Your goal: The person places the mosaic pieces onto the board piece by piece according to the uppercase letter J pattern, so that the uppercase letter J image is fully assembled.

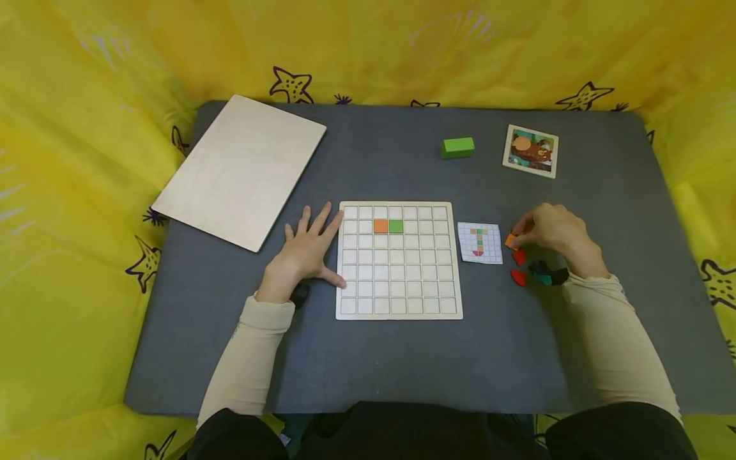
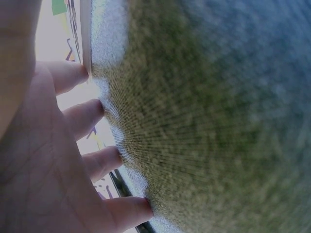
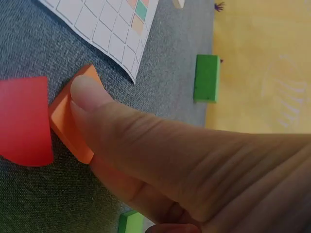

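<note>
A wooden grid board (image 1: 397, 275) lies in the middle, with an orange square tile (image 1: 381, 226) and a green square tile (image 1: 395, 226) side by side in its second row. My left hand (image 1: 305, 252) rests with spread, straight fingers at the board's left edge; forefinger and thumb touch it. To the right of a paper pattern card (image 1: 480, 243), my right hand (image 1: 554, 233) pinches another orange square tile (image 3: 63, 116) between thumb and fingers, close to the table. Below it lie two red rounded tiles, one quarter-circle (image 3: 24, 121) beside the orange one. Green pieces (image 3: 130, 222) are partly hidden near that wrist.
At the back left lies a large plain wooden board (image 1: 241, 172). A green block (image 1: 457, 147) stands behind the grid board, and a small framed bear puzzle (image 1: 530, 151) lies at the back right. Yellow patterned cloth (image 1: 402, 51) surrounds the grey table (image 1: 379, 370).
</note>
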Motion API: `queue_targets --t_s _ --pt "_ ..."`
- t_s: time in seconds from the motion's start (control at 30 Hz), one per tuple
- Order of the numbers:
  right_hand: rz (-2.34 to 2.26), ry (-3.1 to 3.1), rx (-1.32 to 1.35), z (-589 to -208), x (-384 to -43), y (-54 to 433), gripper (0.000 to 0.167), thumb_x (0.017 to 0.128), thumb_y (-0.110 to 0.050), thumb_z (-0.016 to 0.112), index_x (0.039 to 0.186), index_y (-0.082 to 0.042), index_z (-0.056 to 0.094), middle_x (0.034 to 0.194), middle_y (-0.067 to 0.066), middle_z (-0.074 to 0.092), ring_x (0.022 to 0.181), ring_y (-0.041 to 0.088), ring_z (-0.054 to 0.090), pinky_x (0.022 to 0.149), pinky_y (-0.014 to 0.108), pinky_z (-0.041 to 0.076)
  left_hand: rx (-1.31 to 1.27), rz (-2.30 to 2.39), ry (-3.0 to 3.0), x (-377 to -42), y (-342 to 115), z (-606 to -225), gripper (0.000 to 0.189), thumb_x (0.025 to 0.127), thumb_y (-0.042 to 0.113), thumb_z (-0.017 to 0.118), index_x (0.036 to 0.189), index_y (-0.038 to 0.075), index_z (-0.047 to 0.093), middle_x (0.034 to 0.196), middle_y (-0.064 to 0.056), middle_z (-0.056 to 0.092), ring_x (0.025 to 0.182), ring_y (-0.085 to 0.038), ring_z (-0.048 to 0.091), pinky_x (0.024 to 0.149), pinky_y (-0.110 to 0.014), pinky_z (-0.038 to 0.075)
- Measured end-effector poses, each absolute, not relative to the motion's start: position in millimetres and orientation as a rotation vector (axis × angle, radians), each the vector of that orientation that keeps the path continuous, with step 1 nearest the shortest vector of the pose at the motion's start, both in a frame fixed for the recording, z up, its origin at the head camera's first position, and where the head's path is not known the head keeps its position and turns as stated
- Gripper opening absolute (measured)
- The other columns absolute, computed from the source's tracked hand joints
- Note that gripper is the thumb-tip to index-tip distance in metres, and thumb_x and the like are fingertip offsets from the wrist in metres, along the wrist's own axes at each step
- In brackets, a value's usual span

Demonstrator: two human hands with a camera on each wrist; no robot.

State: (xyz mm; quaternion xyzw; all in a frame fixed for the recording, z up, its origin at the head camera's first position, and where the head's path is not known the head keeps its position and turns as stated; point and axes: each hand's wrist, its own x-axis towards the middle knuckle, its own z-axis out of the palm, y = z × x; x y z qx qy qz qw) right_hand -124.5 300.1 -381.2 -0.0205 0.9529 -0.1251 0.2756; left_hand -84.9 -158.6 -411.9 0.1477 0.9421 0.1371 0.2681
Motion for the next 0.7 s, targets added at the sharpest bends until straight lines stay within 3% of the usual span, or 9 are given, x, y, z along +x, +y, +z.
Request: queue_targets --t_s 0.1,0.23,0.33,0.47,0.7 --pt "-0.357 2.551 -0.112 -382.8 -123.9 299.8 0.034 0.086 -0.038 0.083 0.102 -0.008 0.079 0.106 0.019 0.076 0.099 0.039 0.063 0.074 0.051 0.049 0.393 0.371 2.545 -84.2 -159.0 -411.6 0.148 0.061 0.054 0.095 0.168 0.019 -0.001 0.176 -0.011 -0.012 0.160 -0.050 -0.014 0.118 -0.083 0.006" --pt "-0.408 2.543 -0.230 -384.9 -123.9 299.4 0.029 0.088 -0.026 0.082 0.099 0.000 0.075 0.092 0.016 0.076 0.088 0.029 0.064 0.075 0.039 0.049 0.389 0.370 2.545 -83.9 -159.4 -411.7 0.148 0.061 0.054 0.094 0.168 0.019 -0.001 0.176 -0.011 -0.012 0.160 -0.051 -0.013 0.118 -0.083 0.006" --pt "-0.432 2.557 -0.265 -382.8 -124.4 298.6 0.027 0.087 -0.025 0.084 0.095 -0.001 0.075 0.084 0.009 0.075 0.080 0.021 0.061 0.072 0.032 0.044 0.396 0.371 2.543 -84.1 -159.3 -412.1 0.147 0.062 0.053 0.094 0.168 0.018 -0.001 0.176 -0.012 -0.012 0.159 -0.051 -0.013 0.117 -0.084 0.007" --pt "-0.470 2.592 -0.277 -376.4 -127.9 290.3 0.024 0.086 -0.027 0.086 0.091 -0.005 0.078 0.078 0.004 0.074 0.076 0.017 0.056 0.070 0.031 0.041 0.399 0.370 2.543 -84.7 -159.0 -412.3 0.146 0.062 0.053 0.094 0.168 0.018 -0.001 0.176 -0.012 -0.011 0.159 -0.051 -0.013 0.117 -0.084 0.007" --pt "-0.502 2.616 -0.346 -373.5 -137.9 256.2 0.021 0.085 -0.027 0.086 0.090 -0.007 0.081 0.079 0.005 0.077 0.077 0.018 0.059 0.072 0.032 0.041 0.392 0.372 2.539 -85.5 -158.4 -412.7 0.147 0.062 0.054 0.094 0.168 0.019 0.000 0.176 -0.011 -0.013 0.160 -0.050 -0.014 0.118 -0.083 0.006"
